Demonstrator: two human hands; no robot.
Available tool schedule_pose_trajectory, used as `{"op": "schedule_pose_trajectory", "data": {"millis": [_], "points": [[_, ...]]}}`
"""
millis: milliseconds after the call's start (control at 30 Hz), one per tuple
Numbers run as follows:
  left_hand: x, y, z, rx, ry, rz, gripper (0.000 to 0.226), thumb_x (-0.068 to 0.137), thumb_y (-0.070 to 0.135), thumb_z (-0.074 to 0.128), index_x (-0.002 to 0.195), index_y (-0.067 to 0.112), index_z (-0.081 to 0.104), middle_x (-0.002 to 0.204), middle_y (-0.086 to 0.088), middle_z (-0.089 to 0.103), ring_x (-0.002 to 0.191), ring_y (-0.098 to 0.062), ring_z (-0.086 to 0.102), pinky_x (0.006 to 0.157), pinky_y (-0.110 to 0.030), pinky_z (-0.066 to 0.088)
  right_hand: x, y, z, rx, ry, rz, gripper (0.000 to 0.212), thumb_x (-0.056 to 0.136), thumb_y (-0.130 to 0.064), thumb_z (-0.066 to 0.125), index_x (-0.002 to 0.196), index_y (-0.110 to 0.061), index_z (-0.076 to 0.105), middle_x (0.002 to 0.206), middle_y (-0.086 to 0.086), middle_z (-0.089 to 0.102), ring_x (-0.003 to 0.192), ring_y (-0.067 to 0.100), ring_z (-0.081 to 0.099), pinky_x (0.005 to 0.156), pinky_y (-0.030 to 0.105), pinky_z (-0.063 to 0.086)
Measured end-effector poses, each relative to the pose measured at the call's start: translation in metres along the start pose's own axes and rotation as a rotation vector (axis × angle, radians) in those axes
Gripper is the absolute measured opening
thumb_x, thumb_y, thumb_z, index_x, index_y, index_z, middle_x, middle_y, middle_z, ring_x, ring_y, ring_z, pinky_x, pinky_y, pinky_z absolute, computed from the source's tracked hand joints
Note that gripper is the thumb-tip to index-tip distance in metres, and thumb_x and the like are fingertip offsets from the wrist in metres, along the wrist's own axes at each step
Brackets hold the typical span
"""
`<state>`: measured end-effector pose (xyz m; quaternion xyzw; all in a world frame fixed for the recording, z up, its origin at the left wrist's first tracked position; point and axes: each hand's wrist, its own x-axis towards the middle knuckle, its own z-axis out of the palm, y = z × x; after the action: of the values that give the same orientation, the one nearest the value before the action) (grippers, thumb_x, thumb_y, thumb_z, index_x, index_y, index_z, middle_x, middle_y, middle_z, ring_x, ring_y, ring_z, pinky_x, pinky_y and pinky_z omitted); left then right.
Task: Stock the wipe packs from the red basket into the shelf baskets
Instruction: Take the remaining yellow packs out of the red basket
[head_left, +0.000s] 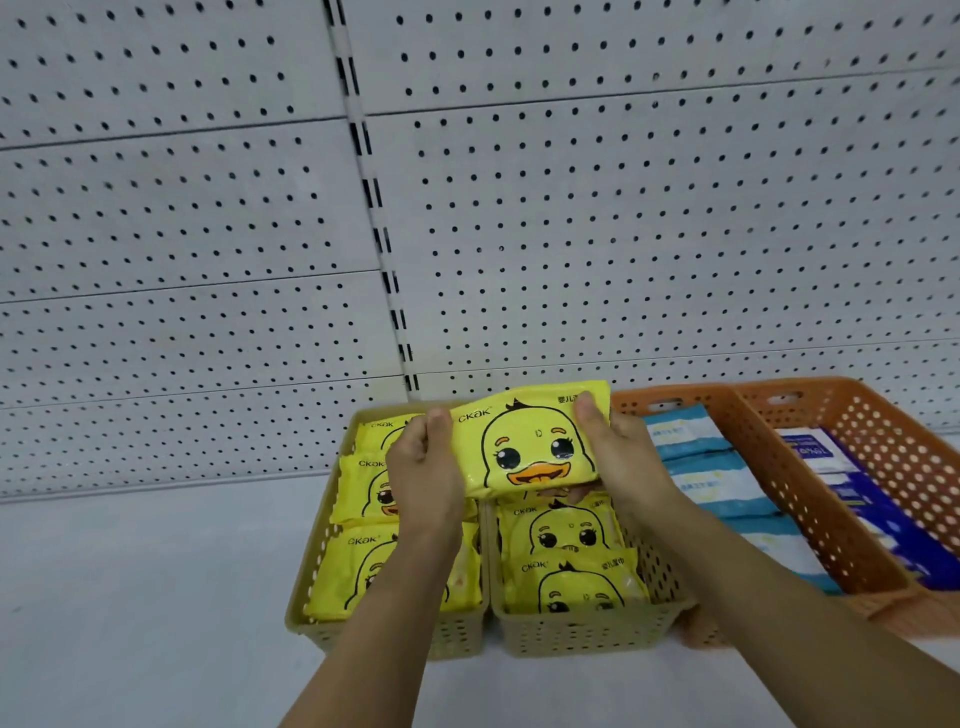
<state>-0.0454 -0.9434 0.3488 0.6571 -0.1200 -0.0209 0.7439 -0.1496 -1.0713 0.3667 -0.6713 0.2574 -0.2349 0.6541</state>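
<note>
Holding a yellow wipe pack (530, 441) by its ends, both hands (423, 462) (621, 457) hover mid-placement; next, I judge, lower it into the right tan basket (587, 631) at lower center.

"CKAK" on the yellow duck wipe packs (524, 441); blue packs' (691, 441) print seems unreadable.

Six yellow packs (524, 441), four baskets (587, 631)
</note>
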Motion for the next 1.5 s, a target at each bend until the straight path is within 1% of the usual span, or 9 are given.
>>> {"op": "schedule_pose_trajectory", "data": {"millis": [200,300,400,567,700,767,1033,1333,1500], "points": [[0.017,-0.008,0.012,0.163,-0.103,-0.039,0.038,0.101,0.033,0.041,0.083,0.002,0.051,0.066,-0.008,0.048,0.062,-0.022,0.042,0.058,-0.037,0.036,0.028,-0.003,-0.014,0.07,0.127,0.15,0.041,0.096,-0.044,0.048,0.095,-0.004,0.059,0.076,0.012,0.067,0.052,0.022,0.064,0.044,0.031,0.053],[0.022,-0.009,0.006,0.498,-0.305,-0.023,0.027,0.098,0.032,0.049,0.12,0.016,0.052,0.108,-0.001,0.064,0.093,-0.019,0.059,0.082,-0.038,0.048,0.042,-0.004,-0.023,0.011,0.255,0.055,0.032,0.099,-0.038,0.044,0.089,-0.011,0.058,0.086,0.013,0.068,0.065,0.022,0.068,0.049,0.034,0.058],[0.01,-0.02,-0.002,0.791,-0.504,0.03,0.057,0.092,0.038,0.059,0.142,0.02,0.037,0.141,0.003,0.043,0.134,-0.018,0.036,0.105,-0.036,0.034,0.06,0.005,-0.021,-0.221,0.194,0.054,0.035,0.1,-0.035,0.042,0.095,-0.005,0.058,0.092,0.018,0.067,0.07,0.025,0.068,0.051,0.038,0.059],[-0.002,-0.046,-0.006,1.118,-0.624,0.098,0.08,0.097,0.043,0.05,0.156,0.019,0.001,0.164,0.003,0.002,0.15,-0.014,0.0,0.122,-0.037,0.0,0.077,0.034,0.001,-0.421,0.104,0.226,0.038,0.098,-0.035,0.047,0.12,-0.004,0.046,0.11,0.015,0.056,0.08,0.031,0.064,0.06,0.043,0.059],[-0.004,-0.05,-0.006,1.119,-0.623,0.136,0.072,0.101,0.037,0.042,0.155,0.019,-0.001,0.164,0.005,-0.003,0.15,-0.01,-0.004,0.12,-0.035,-0.004,0.075,0.06,0.005,-1.215,0.097,-0.2,0.071,0.09,-0.028,0.063,0.145,-0.007,0.023,0.137,0.023,0.039,0.127,0.036,0.04,0.103,0.043,0.039],[-0.005,-0.051,-0.006,1.143,-0.616,0.153,0.069,0.102,0.035,0.038,0.155,0.019,-0.003,0.163,0.006,-0.006,0.149,-0.009,-0.006,0.12,-0.034,-0.006,0.071,0.072,0.008,-1.447,0.016,-0.317,0.065,0.092,-0.031,0.058,0.147,-0.018,0.026,0.151,0.02,0.024,0.14,0.036,0.02,0.113,0.048,0.025],[-0.006,-0.054,-0.008,1.146,-0.627,0.178,0.064,0.103,0.032,0.028,0.155,0.017,-0.006,0.163,0.006,-0.01,0.149,-0.007,-0.01,0.119,-0.034,-0.009,0.075,0.102,0.01,-1.335,-0.465,0.199,0.073,0.094,-0.063,0.025,0.15,-0.036,-0.012,0.156,0.003,-0.025,0.144,0.028,-0.023,0.117,0.05,-0.006],[-0.004,-0.05,-0.018,1.129,-0.75,0.146,0.072,0.101,0.05,0.031,0.156,0.016,-0.002,0.164,0.0,-0.006,0.151,-0.016,-0.001,0.121,-0.039,-0.001,-0.017,0.056,0.019,-0.979,-0.309,0.238,0.064,0.095,-0.047,0.047,0.15,-0.023,0.024,0.159,0.003,0.018,0.144,0.022,0.021,0.114,0.038,0.025],[-0.052,-0.038,-0.065,1.103,-0.679,0.447,0.057,0.097,0.055,0.029,0.144,0.025,0.04,0.15,0.006,0.041,0.138,-0.016,0.037,0.112,-0.037,0.033,-0.1,0.056,0.024,-1.293,0.058,-0.12,0.044,0.096,-0.05,0.034,0.129,-0.028,0.053,0.127,-0.003,0.06,0.116,0.021,0.055,0.098,0.039,0.042]]}}
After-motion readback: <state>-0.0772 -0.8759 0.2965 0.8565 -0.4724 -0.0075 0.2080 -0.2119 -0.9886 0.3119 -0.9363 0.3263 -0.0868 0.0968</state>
